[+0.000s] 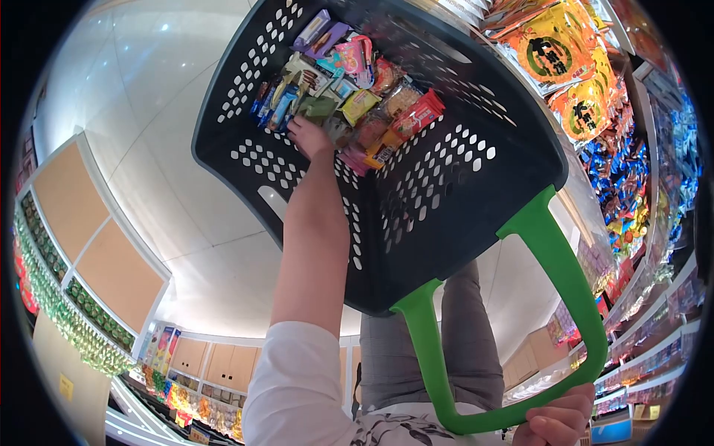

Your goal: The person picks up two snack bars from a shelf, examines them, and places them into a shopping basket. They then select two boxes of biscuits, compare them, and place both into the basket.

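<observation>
A dark perforated shopping basket (446, 186) hangs in front of me by its green handle (565, 275). My right hand (558, 422) is closed around the bottom of that handle at the lower right. My left hand (309, 137) reaches down into the basket, white sleeve pushed up the forearm. Its fingers are buried among several colourful snack packets (357, 104), beside a red packet (416, 115) and a yellow one (359, 104). Whether the fingers grip a packet is hidden.
Store shelves packed with snack bags (565, 67) run along the right side. A pale tiled floor (149, 82) spreads under the basket. My grey-trousered leg (468, 334) is below it. More shelving with goods (67, 297) stands at the left.
</observation>
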Tool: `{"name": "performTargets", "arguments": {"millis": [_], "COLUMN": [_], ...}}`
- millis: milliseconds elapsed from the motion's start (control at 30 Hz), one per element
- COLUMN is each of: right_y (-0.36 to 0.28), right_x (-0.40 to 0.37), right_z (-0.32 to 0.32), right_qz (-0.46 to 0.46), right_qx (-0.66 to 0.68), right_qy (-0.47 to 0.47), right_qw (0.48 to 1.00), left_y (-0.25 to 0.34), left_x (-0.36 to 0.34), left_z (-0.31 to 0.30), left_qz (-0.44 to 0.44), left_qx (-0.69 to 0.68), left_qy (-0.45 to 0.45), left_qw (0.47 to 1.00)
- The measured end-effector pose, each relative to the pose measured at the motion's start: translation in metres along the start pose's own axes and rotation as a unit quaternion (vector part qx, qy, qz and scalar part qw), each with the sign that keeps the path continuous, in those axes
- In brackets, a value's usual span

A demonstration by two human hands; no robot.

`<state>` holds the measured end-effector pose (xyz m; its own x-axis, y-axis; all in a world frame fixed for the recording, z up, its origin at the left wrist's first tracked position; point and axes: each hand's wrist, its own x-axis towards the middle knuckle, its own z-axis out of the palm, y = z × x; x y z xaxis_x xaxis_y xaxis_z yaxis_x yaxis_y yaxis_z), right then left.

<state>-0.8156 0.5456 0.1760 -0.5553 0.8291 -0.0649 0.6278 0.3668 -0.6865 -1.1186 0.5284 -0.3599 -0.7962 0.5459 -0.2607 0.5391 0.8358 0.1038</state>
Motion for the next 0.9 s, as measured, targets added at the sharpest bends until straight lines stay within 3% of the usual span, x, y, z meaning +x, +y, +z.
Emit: {"name": "performTargets", "arguments": {"millis": [200, 300, 400, 500, 600, 700, 800, 867, 900], "right_y": [0.000, -0.004, -0.007, -0.001, 0.004, 0.003, -0.001, -0.003, -0.005], "right_x": [0.000, 0.005, 0.009, 0.002, -0.002, 0.006, 0.006, 0.005, 0.007], "right_z": [0.001, -0.006, -0.014, -0.005, 0.004, 0.008, 0.011, 0.013, 0.013], "right_qz": [-0.007, 0.016, 0.044, 0.004, -0.016, -0.021, -0.019, -0.018, -0.020], "right_qx": [-0.001, -0.012, -0.028, -0.017, -0.046, -0.053, -0.064, -0.065, -0.067], "right_qy": [0.009, -0.036, -0.089, -0.046, 0.031, 0.046, 0.077, 0.109, 0.116], "right_qw": [1.000, 0.999, 0.995, 0.999, 0.998, 0.997, 0.995, 0.992, 0.991], "left_y": [0.003, -0.001, 0.006, 0.032, 0.044, 0.049, 0.033, 0.026, 0.030], "left_x": [0.003, -0.007, -0.034, -0.063, -0.086, -0.103, -0.116, -0.127, -0.133], "left_z": [0.005, 0.023, 0.024, -0.011, -0.048, -0.090, -0.097, -0.099, -0.121], "left_qz": [-0.086, -0.063, -0.072, -0.158, -0.153, -0.112, 0.026, 0.064, 0.018], "left_qx": [-0.029, -0.046, -0.081, -0.130, -0.166, -0.188, -0.235, -0.297, -0.292], "left_qy": [0.015, 0.048, 0.013, -0.054, -0.076, -0.071, -0.015, 0.020, -0.043], "left_qw": [0.996, 0.996, 0.994, 0.977, 0.971, 0.973, 0.971, 0.952, 0.955]}}
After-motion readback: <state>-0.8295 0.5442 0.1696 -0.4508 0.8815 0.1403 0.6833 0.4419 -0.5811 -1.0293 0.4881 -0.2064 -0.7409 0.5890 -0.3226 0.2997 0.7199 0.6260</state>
